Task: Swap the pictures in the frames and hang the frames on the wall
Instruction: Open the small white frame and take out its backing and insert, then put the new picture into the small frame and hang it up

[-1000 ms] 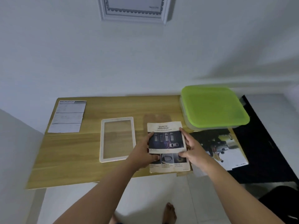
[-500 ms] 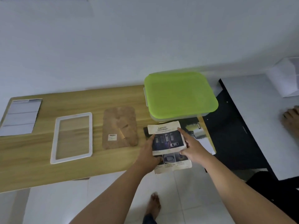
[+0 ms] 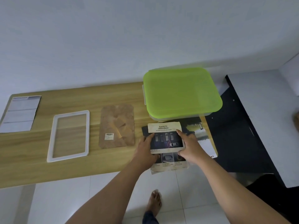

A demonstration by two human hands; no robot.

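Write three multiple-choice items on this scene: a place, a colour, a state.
1. The brown backing board lies: A) between the white frame and the safety sheet; B) on the wall; C) on the floor.
2. The box lid is: A) red; B) green; C) blue.
3. The safety sheet is: A) lying untouched; B) inside the frame; C) held by both hands.
Answers: 1 A, it lies flat on the table between them; 2 B, the lid is bright green; 3 C, the left hand and right hand grip its sides.
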